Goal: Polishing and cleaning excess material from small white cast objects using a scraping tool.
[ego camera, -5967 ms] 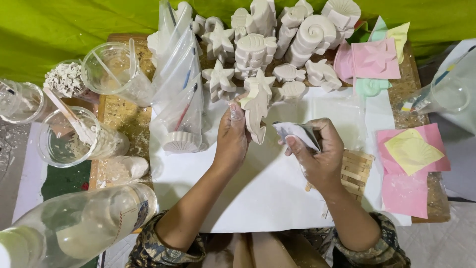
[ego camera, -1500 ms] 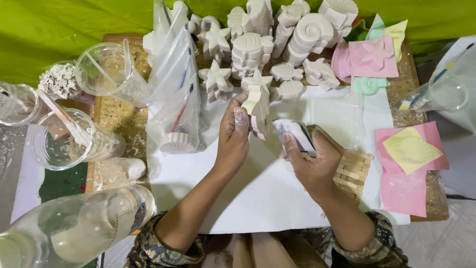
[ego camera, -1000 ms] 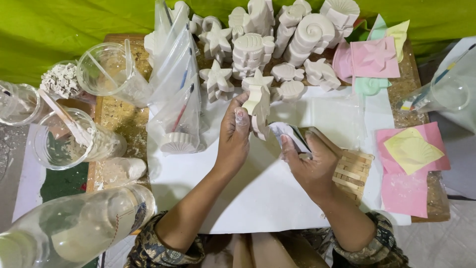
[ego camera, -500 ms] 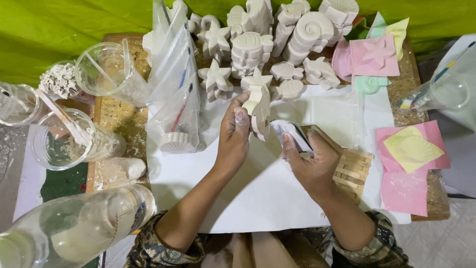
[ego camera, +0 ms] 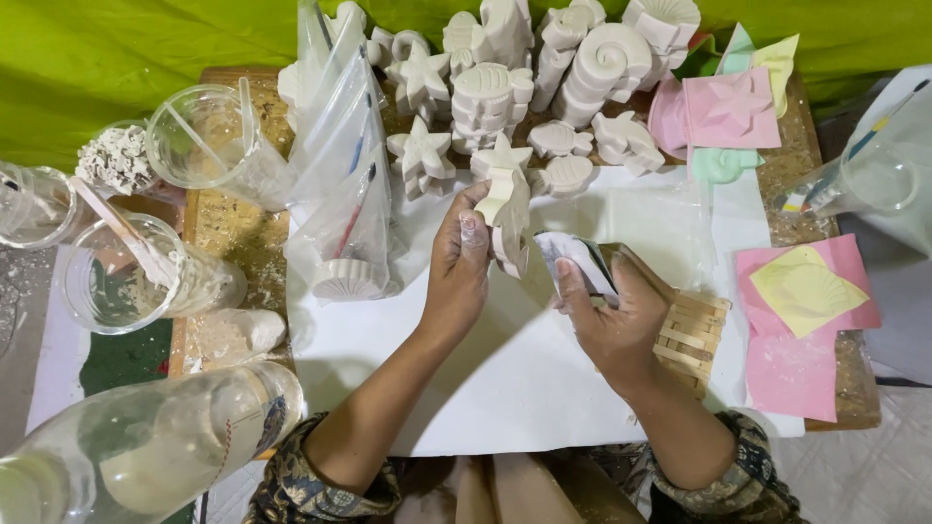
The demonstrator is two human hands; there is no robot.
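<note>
Pale cream plaster figure, tall and irregular, seahorse-like in outline (ego camera: 507, 215): held upright above the white paper sheet (ego camera: 505, 378) that covers the middle of the table, just in front of the rows of castings. Left hand (ego camera: 458, 272): fingers curled closed about the figure's left side, thumb up against it. Right hand (ego camera: 610, 312): fingers folded shut over a small bent piece of grey abrasive paper (ego camera: 575, 262), which sits just beside the figure's lower right edge; whether the two touch cannot be told. Behind the figure: assorted white plaster castings, among them starfish (ego camera: 420, 155), a ribbed fish (ego camera: 488, 102) and a large spiral shell (ego camera: 607, 66), standing close together. Left of the hands: clear plastic bags (ego camera: 340, 146) with paintbrushes inside, one holding a white scallop-shell casting (ego camera: 348, 278). Further left: clear plastic cups (ego camera: 199, 136), one with a stirring stick, and a crumbly white lump (ego camera: 115, 160). Near left corner: large clear bottle lying on its side (ego camera: 146, 446). Right of the hands: small woven bamboo mat (ego camera: 691, 335), partly under the right wrist. Beyond it: pink and yellow flexible moulds (ego camera: 801, 291), flat on the table; further pink and green moulds (ego camera: 728, 107) at the back. Far right: clear cup with brushes (ego camera: 874, 180). Backdrop: bright green cloth (ego camera: 97, 58).
</note>
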